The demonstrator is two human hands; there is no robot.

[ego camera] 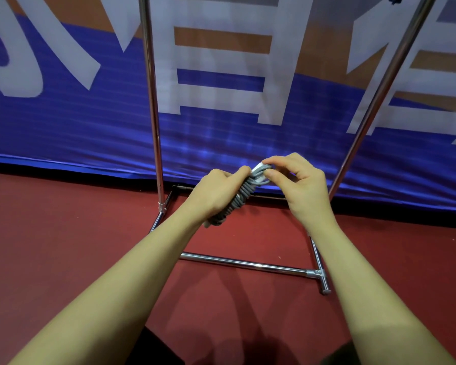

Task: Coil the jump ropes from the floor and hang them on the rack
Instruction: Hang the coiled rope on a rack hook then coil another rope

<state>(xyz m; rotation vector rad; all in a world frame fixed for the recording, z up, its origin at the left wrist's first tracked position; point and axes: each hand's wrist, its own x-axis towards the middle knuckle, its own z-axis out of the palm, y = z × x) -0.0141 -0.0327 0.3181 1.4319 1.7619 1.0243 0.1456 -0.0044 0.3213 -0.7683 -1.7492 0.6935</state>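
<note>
I grip the coiled grey jump rope (244,196) in my left hand (216,192), fingers curled round its middle, while my right hand (298,180) pinches its upper end between thumb and fingertips. The bundle is held above the red floor (63,246), between the rack (152,101) uprights.

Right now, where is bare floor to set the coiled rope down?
Bare red floor left of the rack; another patch inside its base bars. Crowded at the middle, where left hand and right hand hold the gray rope bundle.
</note>
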